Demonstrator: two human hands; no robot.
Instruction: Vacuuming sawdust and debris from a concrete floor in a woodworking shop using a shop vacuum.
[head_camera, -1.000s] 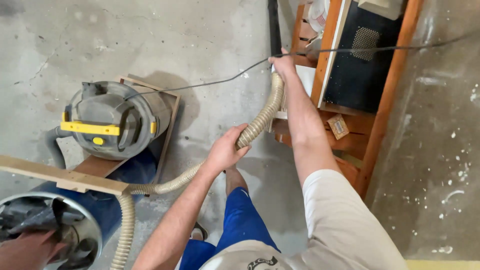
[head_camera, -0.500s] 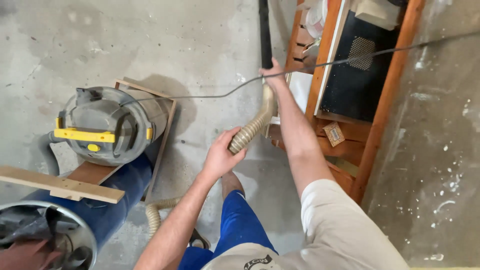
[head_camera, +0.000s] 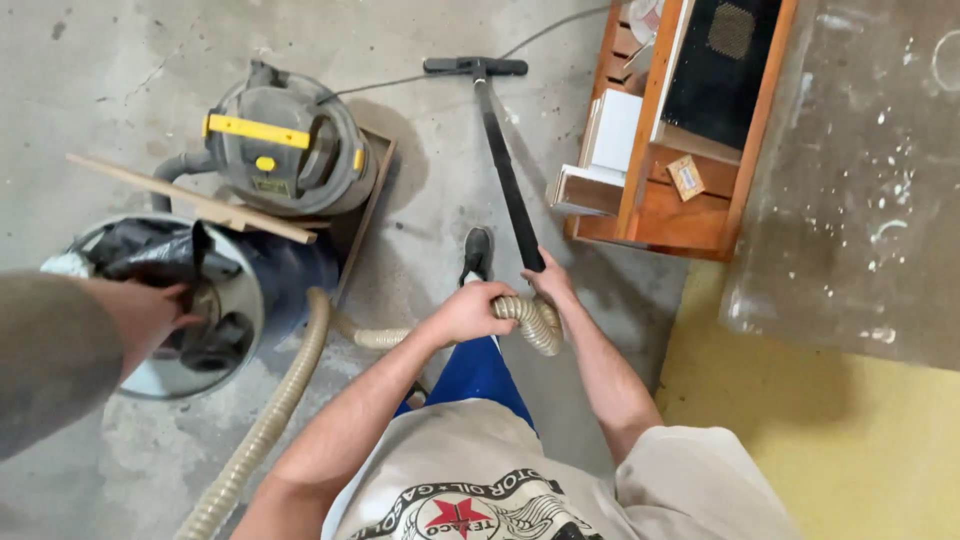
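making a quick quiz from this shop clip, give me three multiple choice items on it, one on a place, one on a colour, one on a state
1. Where does the floor nozzle of the black wand lie?
A. on the concrete floor near the grey vacuum
B. inside the blue drum
C. on the wooden shelf unit

2. What colour is the handle bar on the grey vacuum?
A. red
B. yellow
C. green

3. What is the state of the person's left hand?
A. open and held clear of everything
B. flat on the floor
C. closed around the ribbed beige hose

Answers:
1 A, the nozzle rests flat on the floor just right of the vacuum.
2 B, a yellow bar crosses the vacuum's lid.
3 C, its fingers wrap the ribbed beige hose, while the right hand grips where the wand meets the hose.
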